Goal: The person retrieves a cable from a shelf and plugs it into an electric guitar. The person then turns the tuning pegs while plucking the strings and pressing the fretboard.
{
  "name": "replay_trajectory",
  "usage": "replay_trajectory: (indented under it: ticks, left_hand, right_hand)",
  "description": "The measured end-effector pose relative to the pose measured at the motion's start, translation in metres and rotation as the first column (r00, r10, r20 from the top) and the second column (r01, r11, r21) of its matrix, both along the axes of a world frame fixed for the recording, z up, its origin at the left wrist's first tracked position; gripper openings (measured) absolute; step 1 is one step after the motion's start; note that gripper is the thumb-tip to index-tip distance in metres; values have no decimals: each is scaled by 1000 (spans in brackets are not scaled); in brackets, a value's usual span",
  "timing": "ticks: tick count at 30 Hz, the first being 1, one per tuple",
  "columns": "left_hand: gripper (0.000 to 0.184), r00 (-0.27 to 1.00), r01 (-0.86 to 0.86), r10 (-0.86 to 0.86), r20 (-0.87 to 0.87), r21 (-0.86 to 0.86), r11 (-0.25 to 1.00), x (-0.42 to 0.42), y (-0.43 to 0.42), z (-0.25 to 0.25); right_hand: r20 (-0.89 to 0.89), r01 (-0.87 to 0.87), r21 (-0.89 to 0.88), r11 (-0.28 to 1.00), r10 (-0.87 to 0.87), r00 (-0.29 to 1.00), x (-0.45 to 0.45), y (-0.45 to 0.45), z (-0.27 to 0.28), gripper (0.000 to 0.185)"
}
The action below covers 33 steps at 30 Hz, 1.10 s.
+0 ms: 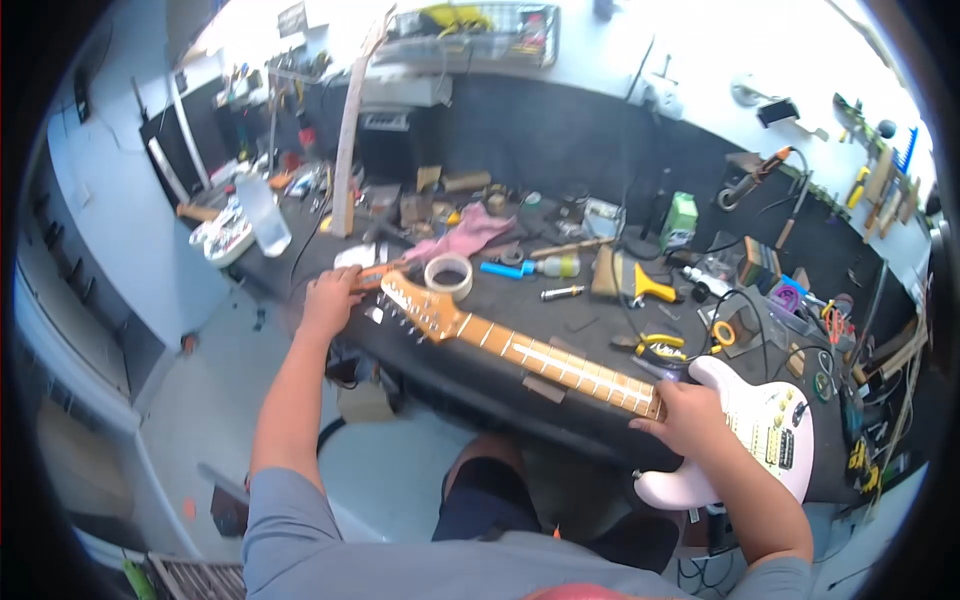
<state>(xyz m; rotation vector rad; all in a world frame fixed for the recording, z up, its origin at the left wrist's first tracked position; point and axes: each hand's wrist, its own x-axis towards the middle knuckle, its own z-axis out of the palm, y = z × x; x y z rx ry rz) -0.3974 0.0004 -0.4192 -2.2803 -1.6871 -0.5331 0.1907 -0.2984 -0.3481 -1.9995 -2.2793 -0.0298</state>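
Note:
An electric guitar with a pale pink body lies across the front of the dark workbench, its maple neck pointing left. My right hand is closed round the neck where it meets the body. At the left, my left hand is closed on an orange tool just beyond the headstock. A roll of masking tape lies right behind the headstock. Both hands are partly seen from above, and the fingers under the neck are hidden.
Behind the neck on the bench lie a pink cloth, a yellow-handled brush, yellow pliers and a small bottle. A tall wooden strip stands at the back left. Cables run along the right side.

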Motion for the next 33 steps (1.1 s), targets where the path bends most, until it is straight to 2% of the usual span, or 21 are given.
replay_trajectory:
  ticks: [4,6,7,8,9,10,12,14,16,19,22,23,27,28,30,31,32,33]
  left_hand:
    - [68,999,4,-4,-37,7,1000,-4,44,5]
    - [74,1000,8,-8,1,-79,997,-4,44,13]
    - [74,1000,11,-11,3,-85,996,-4,40,19]
    - [74,1000,15,-15,2,-86,996,-1,38,26]
    - [64,999,-40,39,35,39,998,3,27,22]
    - [60,985,-60,37,166,133,989,9,17,18]
    - [53,909,-130,-8,416,303,944,22,-8,13]
    - [42,786,-185,-9,619,249,951,62,-80,22]
    - [35,729,-85,-84,679,211,974,91,-136,14]
    - [30,739,-28,-119,663,206,978,126,-174,-6]
    - [27,700,116,-221,679,197,974,143,-161,-9]
    - [23,713,159,-216,667,147,976,149,-159,-8]
    - [18,799,139,-248,549,232,963,156,-151,-10]
    - [17,790,107,-217,574,219,970,153,-150,-13]
    - [16,772,69,-161,615,171,983,151,-149,-20]
    - [18,806,42,-122,580,150,988,151,-150,-18]
    - [19,869,30,-127,478,205,978,141,-141,-29]
    - [20,873,6,-96,477,187,982,140,-138,-32]
  right_hand:
    - [27,-21,46,999,20,999,-3,1,-4,64]
    - [29,-33,30,999,32,999,-8,3,1,64]
    - [-10,10,-74,997,-11,1000,-11,2,9,57]
    - [-94,-45,-4,999,44,995,-4,0,12,53]
    - [-172,-94,72,993,105,979,8,-4,13,49]
    - [-241,-136,152,979,170,956,22,-9,13,46]
    - [-219,-86,181,980,125,968,57,-39,16,42]
    - [-233,-8,183,983,52,971,90,-70,12,40]
    - [-269,98,152,983,-55,961,120,-102,3,37]
    - [-370,156,223,962,-64,927,148,-124,-9,33]
    - [-520,188,258,948,-28,854,160,-124,-20,29]
    - [-492,210,241,948,-67,868,161,-127,-20,29]
    - [-440,285,226,932,-163,883,163,-127,-13,27]
    - [-445,305,225,926,-181,877,167,-130,-16,26]
    - [-413,304,365,880,-139,900,192,-126,-31,20]
    - [-417,368,373,852,-201,887,200,-127,-32,17]
    - [-432,416,360,835,-246,868,211,-125,-35,17]
    - [-383,465,374,803,-323,865,209,-127,-25,18]
